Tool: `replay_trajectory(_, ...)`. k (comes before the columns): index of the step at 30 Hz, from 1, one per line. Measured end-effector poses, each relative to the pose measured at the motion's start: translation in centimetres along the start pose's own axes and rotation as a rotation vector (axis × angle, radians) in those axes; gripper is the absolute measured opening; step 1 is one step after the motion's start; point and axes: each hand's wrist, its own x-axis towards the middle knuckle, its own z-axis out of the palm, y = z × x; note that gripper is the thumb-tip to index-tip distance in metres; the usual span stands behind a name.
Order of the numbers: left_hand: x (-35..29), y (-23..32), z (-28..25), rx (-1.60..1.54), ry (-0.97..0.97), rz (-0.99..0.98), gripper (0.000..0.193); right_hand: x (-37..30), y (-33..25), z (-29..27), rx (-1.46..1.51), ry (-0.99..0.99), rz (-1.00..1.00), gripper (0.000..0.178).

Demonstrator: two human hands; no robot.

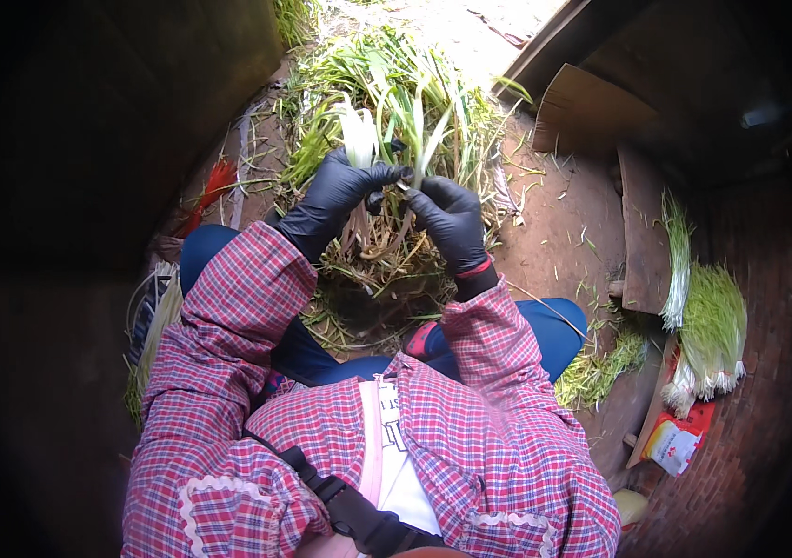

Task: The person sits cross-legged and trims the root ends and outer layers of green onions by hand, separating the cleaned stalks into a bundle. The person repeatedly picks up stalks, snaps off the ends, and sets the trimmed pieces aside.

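My left hand, in a black glove, is closed around a small bunch of whitish stalks that stand upright out of the fist. My right hand, gloved alike, pinches a green-and-white leafy stalk close beside it. The two hands nearly meet at the fingertips, where a small pale glint shows; I cannot make out what it is. Beneath and beyond them lies a big loose heap of long-leaved greens, with brownish roots and stems showing between my wrists.
At right, trimmed bundles of greens lie near cardboard and a red-and-white packet. Green scraps litter the floor by my right knee. A red fibrous strand and another pale bundle are at left.
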Motion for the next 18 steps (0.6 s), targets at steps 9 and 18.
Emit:
replay_trajectory(9, 0.5, 2.0, -4.7, 0.604, 0.296, -0.05, 0.025, -0.1, -0.8, -5.1, 0.186, 0.137, 0.044, 0.011)
replay_trajectory(18, -0.3, 1.8, -2.0, 0.047, -0.102, -0.107, 0.03, 1.2, -0.3, -0.2, 0.183, -0.123, -0.013, 0.018)
